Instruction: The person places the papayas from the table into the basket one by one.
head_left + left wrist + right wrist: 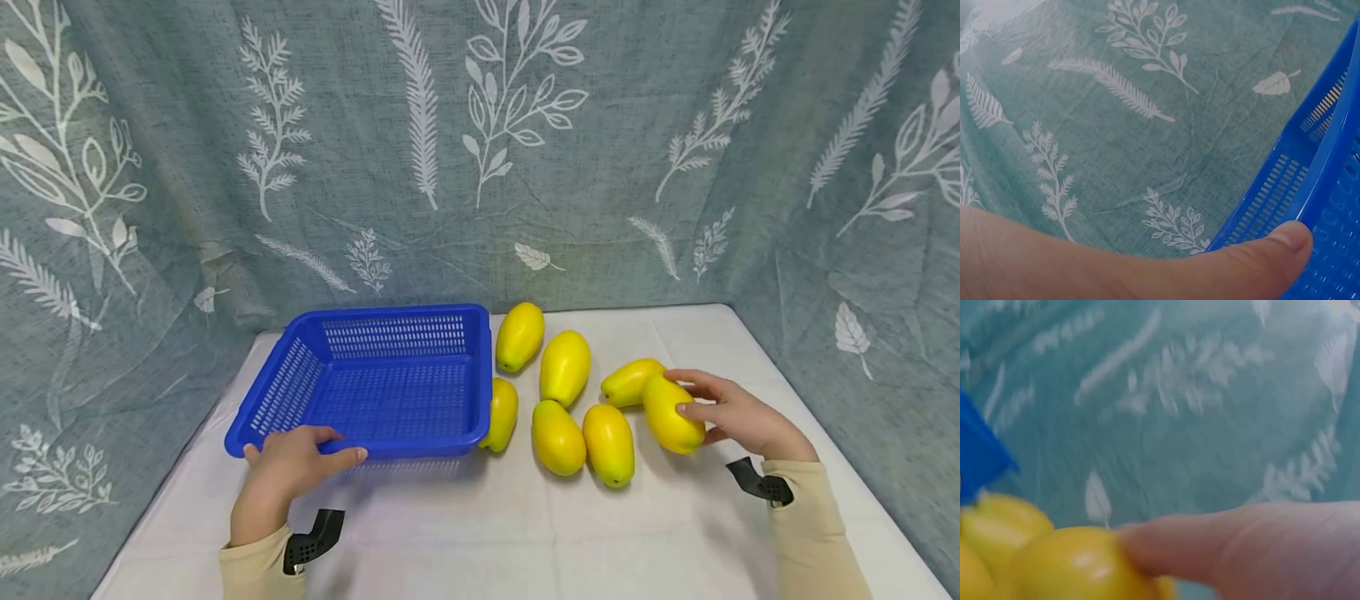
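Note:
A blue plastic basket [397, 446] with slotted walls is at the left of the table, nothing inside it. My left hand [288, 467] grips its near rim close to the left corner; in the left wrist view the thumb [1272, 250] lies against the rim. Toward the right, my right hand [738, 414] holds a yellow mango [672, 417] between thumb and fingers. Another mango [630, 383] lies just left of the held one. The right wrist view is blurred, with the thumb or a finger [1179, 547] against a mango [1079, 562].
Several more mangoes lie between basket and right hand: one at the back [520, 336], one in the middle [566, 367], one beside the basket wall [502, 415], and a front pair [558, 438]. A white cloth [480, 542] covers the table; a green leaf-patterned curtain [465, 233] surrounds it.

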{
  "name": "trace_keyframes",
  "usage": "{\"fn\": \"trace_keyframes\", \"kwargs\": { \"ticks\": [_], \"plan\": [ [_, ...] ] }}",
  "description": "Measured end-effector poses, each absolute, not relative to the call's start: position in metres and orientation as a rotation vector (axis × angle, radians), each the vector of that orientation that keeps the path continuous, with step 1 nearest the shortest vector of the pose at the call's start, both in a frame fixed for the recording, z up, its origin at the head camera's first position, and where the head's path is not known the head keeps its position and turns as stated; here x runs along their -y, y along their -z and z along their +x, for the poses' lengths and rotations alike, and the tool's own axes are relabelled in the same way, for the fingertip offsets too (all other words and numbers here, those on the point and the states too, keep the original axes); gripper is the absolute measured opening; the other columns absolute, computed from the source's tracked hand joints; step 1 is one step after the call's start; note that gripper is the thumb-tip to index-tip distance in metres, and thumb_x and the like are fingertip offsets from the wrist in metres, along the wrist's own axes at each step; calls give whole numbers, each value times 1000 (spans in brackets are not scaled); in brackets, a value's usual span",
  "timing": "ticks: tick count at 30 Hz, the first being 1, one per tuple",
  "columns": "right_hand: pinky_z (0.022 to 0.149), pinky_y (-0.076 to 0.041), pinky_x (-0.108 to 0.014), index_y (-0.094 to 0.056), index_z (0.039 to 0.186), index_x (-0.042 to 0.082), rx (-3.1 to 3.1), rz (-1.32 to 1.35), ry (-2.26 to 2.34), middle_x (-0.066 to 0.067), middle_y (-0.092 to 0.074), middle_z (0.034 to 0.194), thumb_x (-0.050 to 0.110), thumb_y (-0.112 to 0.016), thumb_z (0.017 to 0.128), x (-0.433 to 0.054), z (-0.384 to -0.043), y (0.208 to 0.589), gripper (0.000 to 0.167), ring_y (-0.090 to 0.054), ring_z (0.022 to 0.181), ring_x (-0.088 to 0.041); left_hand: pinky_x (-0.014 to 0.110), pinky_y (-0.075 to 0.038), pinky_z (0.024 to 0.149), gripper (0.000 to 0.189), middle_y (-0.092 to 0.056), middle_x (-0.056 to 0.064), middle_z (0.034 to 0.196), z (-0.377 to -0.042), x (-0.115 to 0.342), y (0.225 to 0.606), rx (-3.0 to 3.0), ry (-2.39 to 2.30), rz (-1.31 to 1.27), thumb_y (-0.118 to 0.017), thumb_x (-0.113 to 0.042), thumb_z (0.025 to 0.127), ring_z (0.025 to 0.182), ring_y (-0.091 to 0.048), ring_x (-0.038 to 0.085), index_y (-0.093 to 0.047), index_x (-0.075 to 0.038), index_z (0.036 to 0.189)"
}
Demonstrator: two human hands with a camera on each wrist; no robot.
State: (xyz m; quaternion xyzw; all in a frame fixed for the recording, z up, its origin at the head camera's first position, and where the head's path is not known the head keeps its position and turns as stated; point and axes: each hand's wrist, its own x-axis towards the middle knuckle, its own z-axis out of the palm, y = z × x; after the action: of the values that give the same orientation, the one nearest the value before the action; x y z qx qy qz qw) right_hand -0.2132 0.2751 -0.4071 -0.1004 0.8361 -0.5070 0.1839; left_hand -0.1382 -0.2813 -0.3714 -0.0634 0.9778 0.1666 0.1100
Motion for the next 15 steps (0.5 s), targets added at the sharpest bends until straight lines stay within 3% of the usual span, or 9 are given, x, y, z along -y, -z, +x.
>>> {"fn": "trace_keyframes", "kwargs": {
  "ticks": [4,6,10,15],
  "plan": [
    [81,-61,-34,-23,162,11,-2219,-324,1837,-32,-27,159,21,-53,107,-245,-216,387,64,-62,109,-11,92,-10,100,80,-55,35,141,-140,280,369,-2863,-474,-190,-69,-65,85,132,-31,75,-65,-1,133],
    [82,-61,-34,-22,163,14,-2079,-335,2007,-30,-28,160,20,-51,108,-216,-220,376,63,-65,107,-8,92,-10,100,80,-55,35,141,-140,280,368,-2859,-469,-190,-69,-66,85,132,-31,75,-65,-1,133],
    [81,-61,-35,-25,163,17,-1913,-359,2111,-26,-32,160,15,-48,108,-142,-232,356,60,-65,108,-17,92,-11,100,79,-55,35,140,-141,279,369,-2860,-461,-183,-69,-65,85,132,-34,74,-66,-1,131],
    [75,-63,-36,-36,159,19,-1941,-408,1943,-25,-41,154,14,-55,105,-41,-239,357,58,-62,109,-27,92,-10,99,78,-57,35,139,-140,278,370,-2852,-466,-183,-69,-63,86,131,-35,74,-66,0,130]
  ]
}}
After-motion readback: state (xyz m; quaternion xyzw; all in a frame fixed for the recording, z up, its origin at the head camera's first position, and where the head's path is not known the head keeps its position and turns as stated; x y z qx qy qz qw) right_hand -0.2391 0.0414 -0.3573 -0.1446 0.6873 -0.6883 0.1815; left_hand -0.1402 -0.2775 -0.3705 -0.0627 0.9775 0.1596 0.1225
